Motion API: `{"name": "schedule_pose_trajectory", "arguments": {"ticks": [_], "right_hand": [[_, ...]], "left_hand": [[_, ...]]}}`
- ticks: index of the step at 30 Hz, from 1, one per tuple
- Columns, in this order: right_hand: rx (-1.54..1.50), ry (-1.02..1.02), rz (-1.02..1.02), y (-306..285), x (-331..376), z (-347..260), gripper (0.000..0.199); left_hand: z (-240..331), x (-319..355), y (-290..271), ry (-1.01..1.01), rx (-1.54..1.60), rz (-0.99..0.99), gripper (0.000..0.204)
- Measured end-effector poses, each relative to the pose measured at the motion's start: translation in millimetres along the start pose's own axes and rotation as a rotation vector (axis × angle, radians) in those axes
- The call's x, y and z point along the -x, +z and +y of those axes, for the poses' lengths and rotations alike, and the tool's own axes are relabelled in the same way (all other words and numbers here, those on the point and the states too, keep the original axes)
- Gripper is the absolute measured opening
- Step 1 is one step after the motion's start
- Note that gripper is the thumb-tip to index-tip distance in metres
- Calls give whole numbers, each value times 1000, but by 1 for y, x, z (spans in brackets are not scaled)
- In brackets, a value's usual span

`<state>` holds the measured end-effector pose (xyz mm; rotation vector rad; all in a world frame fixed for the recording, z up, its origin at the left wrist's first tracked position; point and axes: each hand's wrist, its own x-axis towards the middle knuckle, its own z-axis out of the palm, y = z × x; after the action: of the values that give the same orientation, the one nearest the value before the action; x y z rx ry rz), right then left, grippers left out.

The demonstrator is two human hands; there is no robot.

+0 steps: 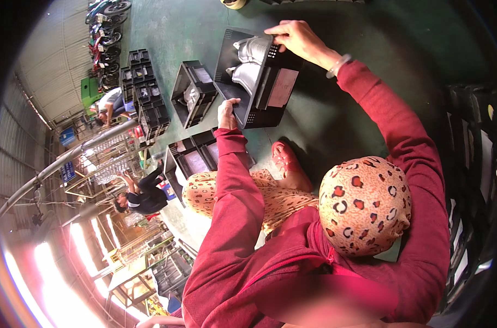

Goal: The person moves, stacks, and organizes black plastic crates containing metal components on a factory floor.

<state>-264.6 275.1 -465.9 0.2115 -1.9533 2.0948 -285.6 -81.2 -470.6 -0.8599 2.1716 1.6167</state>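
A black plastic crate (265, 118) is tilted in front of me, with its open side facing left. My left hand (228, 114) grips the rim at its near corner, thumb and fingers closed on the edge. At the far corner, my right hand (297, 38) has its fingers hooked over the rim. Inside lie silver, curved metal parts (244, 76), partly hidden by the crate wall. A pale paper label (283, 87) is on the crate's outer side. Whether the crate rests on something below is hidden.
Left of it stands another black crate (177, 104) with shiny parts; more crates (196, 143) sit by my knee. Stacked crates (150, 112) stand farther left. Two people (113, 105) (142, 197) work at the left. Motorcycles (109, 38) line the far left; dark racks (472, 164) stand at right.
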Motion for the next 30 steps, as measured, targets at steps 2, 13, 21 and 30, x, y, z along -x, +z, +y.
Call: {"name": "schedule_pose_trajectory", "arguments": {"ticks": [2,13,21,30], "right_hand": [[-4,28,2,2,-13,-8,27],[74,-28,38,-5,-34,-4,26],[265,-75,54,-2,-2,9,27],[-12,487,-60,-40,122,6,48]], "left_hand": [[20,7,5,-77,-97,47,13],[40,55,28,141,12,-190,25],[-23,-5,-18,1046,-645,-110,27],[-37,91,73,483,229,130,33]]}}
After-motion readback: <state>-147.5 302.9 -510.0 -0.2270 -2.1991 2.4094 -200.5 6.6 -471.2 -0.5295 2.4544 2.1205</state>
